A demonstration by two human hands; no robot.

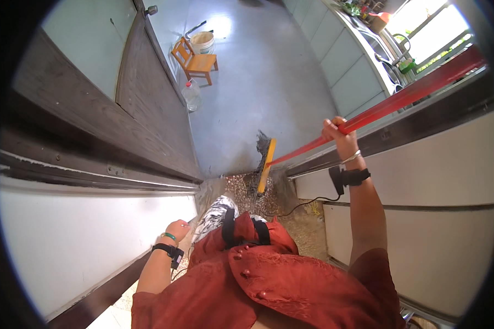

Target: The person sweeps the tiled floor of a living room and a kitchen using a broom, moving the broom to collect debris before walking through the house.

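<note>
My right hand (341,129) is wrapped around the long red handle of a broom (389,104). The handle slants down to the left and ends at a yellow broom head (267,165) with dark bristles. That head rests across the doorway threshold, where the smooth grey floor meets speckled stone. Dark fluff or dirt (262,141) lies along its left side and far end. Down at my left side hangs my left hand (178,228), its fingers curled in, near the white wall panel. I see nothing in it.
A brown door (153,88) stands on the left. Beyond it are a clear plastic bottle (191,96), a small wooden chair (200,63) and a white bucket (203,43). A counter with a sink (374,44) runs along the right. A black cable (313,200) trails from my right wristband.
</note>
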